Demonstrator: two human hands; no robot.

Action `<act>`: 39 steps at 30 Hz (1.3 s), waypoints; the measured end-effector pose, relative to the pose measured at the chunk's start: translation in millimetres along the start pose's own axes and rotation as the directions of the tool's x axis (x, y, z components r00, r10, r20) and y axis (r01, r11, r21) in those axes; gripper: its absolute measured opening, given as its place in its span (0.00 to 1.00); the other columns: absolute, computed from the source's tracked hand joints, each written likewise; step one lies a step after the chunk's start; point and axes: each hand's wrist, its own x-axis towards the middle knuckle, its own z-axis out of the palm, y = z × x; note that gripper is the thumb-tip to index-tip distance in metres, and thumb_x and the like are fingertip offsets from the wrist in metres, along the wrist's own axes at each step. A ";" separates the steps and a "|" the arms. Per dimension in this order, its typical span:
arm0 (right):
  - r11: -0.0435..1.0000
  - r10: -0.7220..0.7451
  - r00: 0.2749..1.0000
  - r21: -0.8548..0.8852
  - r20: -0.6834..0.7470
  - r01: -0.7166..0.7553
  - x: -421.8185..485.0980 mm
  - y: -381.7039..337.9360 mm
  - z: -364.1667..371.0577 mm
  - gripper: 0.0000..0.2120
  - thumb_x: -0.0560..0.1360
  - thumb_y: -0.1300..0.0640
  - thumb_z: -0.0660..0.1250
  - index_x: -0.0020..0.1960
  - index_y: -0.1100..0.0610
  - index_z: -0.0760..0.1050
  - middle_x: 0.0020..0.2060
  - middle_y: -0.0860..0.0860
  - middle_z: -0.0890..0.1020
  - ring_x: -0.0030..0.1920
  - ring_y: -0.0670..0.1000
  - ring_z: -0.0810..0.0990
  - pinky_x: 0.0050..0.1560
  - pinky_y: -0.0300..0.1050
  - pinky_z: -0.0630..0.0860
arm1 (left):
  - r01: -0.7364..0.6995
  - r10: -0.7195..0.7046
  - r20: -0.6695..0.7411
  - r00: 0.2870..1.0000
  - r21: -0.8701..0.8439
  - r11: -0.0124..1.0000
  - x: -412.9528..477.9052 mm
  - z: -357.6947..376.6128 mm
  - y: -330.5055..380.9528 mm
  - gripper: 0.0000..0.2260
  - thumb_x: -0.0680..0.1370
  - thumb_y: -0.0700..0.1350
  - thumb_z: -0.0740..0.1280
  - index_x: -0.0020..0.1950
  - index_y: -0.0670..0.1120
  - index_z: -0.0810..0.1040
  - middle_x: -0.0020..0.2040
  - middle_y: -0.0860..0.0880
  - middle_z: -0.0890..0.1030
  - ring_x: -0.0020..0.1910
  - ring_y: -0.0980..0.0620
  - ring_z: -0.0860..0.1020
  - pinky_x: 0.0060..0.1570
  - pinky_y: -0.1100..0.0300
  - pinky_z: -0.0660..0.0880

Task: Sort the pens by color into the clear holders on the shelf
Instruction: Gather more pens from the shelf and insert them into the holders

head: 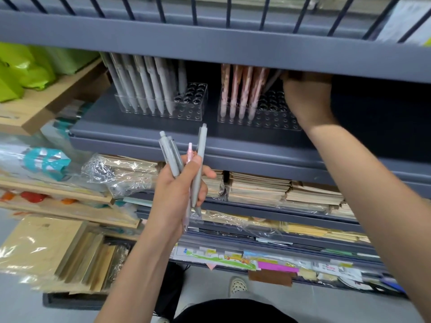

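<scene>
My left hand (179, 190) grips a bunch of pens below the shelf: several grey pens (170, 155) and one pink pen (189, 152), tips down. On the grey shelf (144, 138) stand two clear holders. The left holder (189, 106) carries a row of grey pens (144, 85). The right holder (272, 115) carries pink pens (242, 89). My right hand (305, 96) reaches in at the right holder's back right, fingers under the upper shelf's edge. A thin grey pen (271, 81) leans by its fingers; whether the fingers grip it is hidden.
The upper shelf's front rail (210, 47) overhangs the holders closely. Below are stacks of wrapped notebooks (256, 190) and stationery. Wooden trays (46, 103) with green packets stand at left. Cardboard boxes (70, 255) sit on the floor.
</scene>
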 end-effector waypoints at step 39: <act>0.802 0.253 0.856 0.397 0.451 -0.446 -134.8 -79.1 38.2 0.09 0.74 0.59 0.72 0.50 0.64 0.80 0.42 0.59 0.85 0.36 0.51 0.80 0.36 0.42 0.76 | 0.026 -0.020 0.164 0.986 -0.036 0.999 -8.2 -59.3 6.2 0.17 0.81 0.53 0.67 0.52 0.38 0.81 0.31 0.52 0.83 0.19 0.55 0.67 0.17 0.64 0.63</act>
